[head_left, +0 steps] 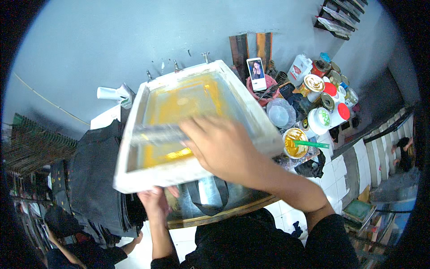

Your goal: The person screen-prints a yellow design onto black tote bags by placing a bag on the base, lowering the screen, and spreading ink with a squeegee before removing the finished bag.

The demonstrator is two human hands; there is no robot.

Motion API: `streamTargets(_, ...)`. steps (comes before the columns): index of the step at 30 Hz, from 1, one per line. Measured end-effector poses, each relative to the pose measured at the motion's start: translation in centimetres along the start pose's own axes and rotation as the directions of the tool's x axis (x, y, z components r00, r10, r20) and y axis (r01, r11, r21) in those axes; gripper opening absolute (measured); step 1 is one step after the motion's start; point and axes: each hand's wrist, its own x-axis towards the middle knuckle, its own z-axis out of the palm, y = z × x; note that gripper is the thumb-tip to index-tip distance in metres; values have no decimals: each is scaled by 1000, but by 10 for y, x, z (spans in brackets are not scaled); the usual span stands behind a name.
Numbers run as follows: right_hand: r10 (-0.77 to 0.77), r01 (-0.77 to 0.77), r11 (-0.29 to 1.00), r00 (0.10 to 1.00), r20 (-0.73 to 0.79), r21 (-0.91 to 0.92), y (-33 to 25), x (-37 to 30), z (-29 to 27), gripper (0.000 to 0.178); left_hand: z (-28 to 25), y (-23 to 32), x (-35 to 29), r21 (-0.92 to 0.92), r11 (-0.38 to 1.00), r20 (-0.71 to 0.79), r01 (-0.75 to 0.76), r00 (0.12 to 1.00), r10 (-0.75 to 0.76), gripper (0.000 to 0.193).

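A white-framed printing screen (152, 178) with yellow ink on its mesh (181, 101) is tilted, its near edge raised. My right hand (221, 145) is closed round a squeegee (159, 134), blurred by motion, over the near part of the mesh. At the screen's near left edge, my left hand (155, 205) grips the frame from below; some of its fingers are partly hidden. Under the raised screen, a black bag with a loop handle (226, 197) lies on a dark board (179, 210) with a wooden rim.
Ink tubs stand at the right, one yellow with a green spatula (311, 144). A phone (256, 74) leans in a pink basket (251, 85). Stacked black bags (92, 175) hang at the left. A co-worker (85, 246) is at lower left. Hinge clamps (176, 66) show behind the screen.
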Motion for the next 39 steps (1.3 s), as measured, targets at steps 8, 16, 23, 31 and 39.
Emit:
streamTargets(8, 7, 36, 991, 948, 319, -128, 41, -59, 83, 23, -46, -60, -66, 210, 809, -85, 548, 835, -543, 19)
streamTargets(16, 6, 21, 999, 843, 538, -45, 13, -61, 43, 19, -48, -61, -67, 218, 800, -104, 559, 828, -551, 22)
streamTargets(23, -77, 124, 990, 871, 485, -66, 39, -40, 82, 18, -49, -62, -67, 169, 800, -102, 575, 818, -566, 25)
streamTargets(31, 101, 46, 973, 794, 599, -225, 152, 118, 118, 39, -58, -57, -62, -13, 724, -52, 690, 722, -690, 11)
streamTargets(39, 136, 11, 964, 837, 530, -264, 185, 163, 138, 40, -58, -26, -53, -284, 480, 77, 830, 519, -852, 34)
